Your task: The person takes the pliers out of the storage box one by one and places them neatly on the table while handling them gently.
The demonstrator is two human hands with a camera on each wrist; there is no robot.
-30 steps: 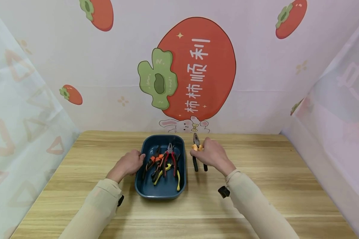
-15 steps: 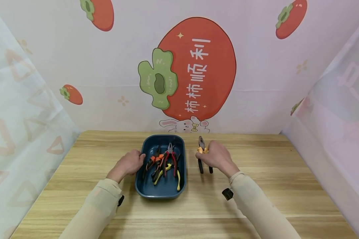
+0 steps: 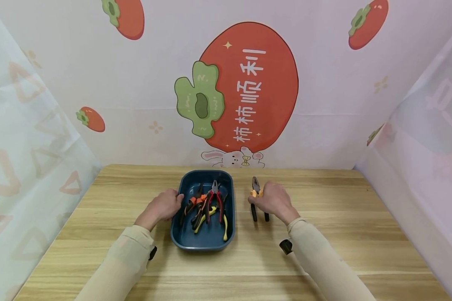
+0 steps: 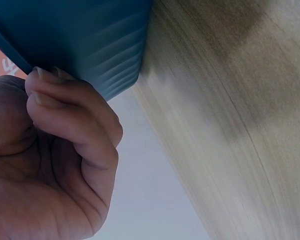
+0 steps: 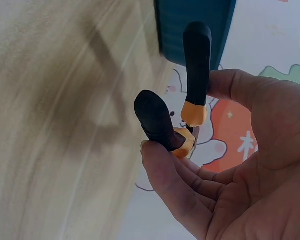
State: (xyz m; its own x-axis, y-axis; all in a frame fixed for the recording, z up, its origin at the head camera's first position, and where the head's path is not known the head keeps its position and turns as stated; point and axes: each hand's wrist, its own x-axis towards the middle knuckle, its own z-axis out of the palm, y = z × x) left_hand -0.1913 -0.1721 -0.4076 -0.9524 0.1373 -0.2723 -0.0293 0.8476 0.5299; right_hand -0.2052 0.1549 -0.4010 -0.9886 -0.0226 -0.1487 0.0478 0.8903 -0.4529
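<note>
A dark blue rectangular tray [image 3: 201, 246] stands on the table, and my left hand [image 3: 163, 205] grips its left rim. In the left wrist view, curled fingers [image 4: 75, 110] pinch the tray's edge. Inside lie several pliers: a red-handled pair [image 3: 214, 196] on top, orange-and-black ones [image 3: 190, 205] to the left, and a yellow-handled pair [image 3: 224, 228] partly beneath. Right of the tray, my right hand [image 3: 273, 198] holds combination pliers [image 3: 255, 184] with black and orange handles. In the right wrist view, thumb and fingers hold the spread handles [image 5: 196, 65], apart from the tray.
The wooden table [image 3: 324, 234] extends on both sides of the tray and in front of it. A printed cloth [image 3: 135, 138] with persimmon pictures rises behind the table's back edge, and pale cloth walls [image 3: 429, 167] flank both sides.
My right hand has moved slightly right and a little nearer with the pliers, away from the tray. My left hand and the tray have stayed in place.
</note>
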